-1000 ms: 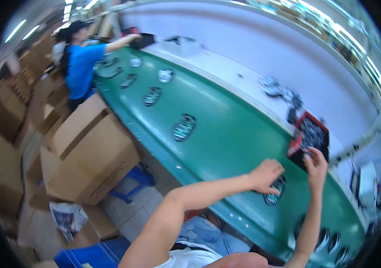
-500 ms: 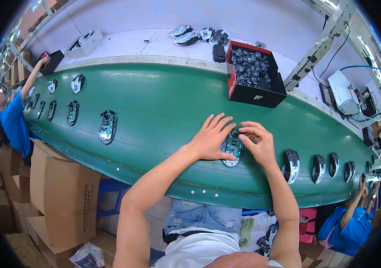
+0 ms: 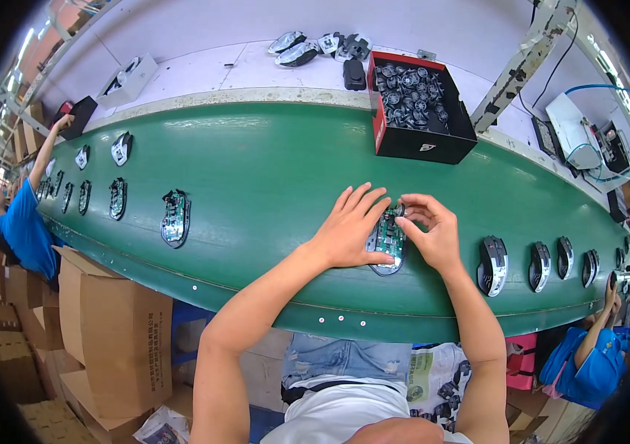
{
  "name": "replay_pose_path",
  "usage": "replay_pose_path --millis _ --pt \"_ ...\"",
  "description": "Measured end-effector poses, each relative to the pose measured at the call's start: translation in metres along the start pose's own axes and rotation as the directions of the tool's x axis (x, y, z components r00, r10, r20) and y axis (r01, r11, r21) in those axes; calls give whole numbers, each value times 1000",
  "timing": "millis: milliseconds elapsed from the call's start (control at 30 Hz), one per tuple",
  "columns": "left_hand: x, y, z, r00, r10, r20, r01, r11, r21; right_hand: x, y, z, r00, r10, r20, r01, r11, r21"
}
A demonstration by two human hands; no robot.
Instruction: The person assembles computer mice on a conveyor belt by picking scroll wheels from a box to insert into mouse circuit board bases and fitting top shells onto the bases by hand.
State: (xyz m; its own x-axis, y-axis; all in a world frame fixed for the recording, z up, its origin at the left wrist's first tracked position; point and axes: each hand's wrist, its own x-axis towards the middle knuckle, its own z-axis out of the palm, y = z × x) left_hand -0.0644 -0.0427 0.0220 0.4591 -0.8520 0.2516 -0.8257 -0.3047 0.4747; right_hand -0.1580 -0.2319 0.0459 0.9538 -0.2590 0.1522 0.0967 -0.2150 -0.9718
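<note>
An opened computer mouse base (image 3: pixel 388 240) with a green circuit board lies on the green belt in front of me. My left hand (image 3: pixel 352 231) grips it from the left, thumb across the board's near end and fingers fanned past its far left edge. At the board's far right end, my right hand (image 3: pixel 433 231) pinches a small dark scroll wheel (image 3: pixel 401 210) between thumb and fingertips; the fingers partly cover it. Farther left on the belt lies another opened mouse base (image 3: pixel 175 218), its board facing up. Right of my hands stands a closed mouse (image 3: pixel 492 266).
A black and red box (image 3: pixel 426 148) full of dark wheel parts sits at the belt's far edge. More mice line the green belt (image 3: pixel 271 163) on both sides. Mouse shells (image 3: pixel 296 54) lie on the white shelf. One person in blue (image 3: pixel 28 228) works at left, others at right.
The view has shifted slightly, so the belt's items appear displaced. My right fingers have moved a little at the board's far end, and the wheel shows more clearly. My left hand keeps its hold.
</note>
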Motion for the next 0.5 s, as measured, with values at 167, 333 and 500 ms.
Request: replay_pose_path --millis 167,333,500 --pt "3 4 2 1000 7 -2 -7 1000 -5 -2 -2 -4 994 -99 52 109 964 -244" --pt "0 2 5 1000 20 -13 -20 1000 -13 -1 -6 -1 961 -260 94 273 838 -472" --pt "3 4 8 999 25 -34 -25 1000 11 -2 -6 -2 954 -282 104 291 784 -547"
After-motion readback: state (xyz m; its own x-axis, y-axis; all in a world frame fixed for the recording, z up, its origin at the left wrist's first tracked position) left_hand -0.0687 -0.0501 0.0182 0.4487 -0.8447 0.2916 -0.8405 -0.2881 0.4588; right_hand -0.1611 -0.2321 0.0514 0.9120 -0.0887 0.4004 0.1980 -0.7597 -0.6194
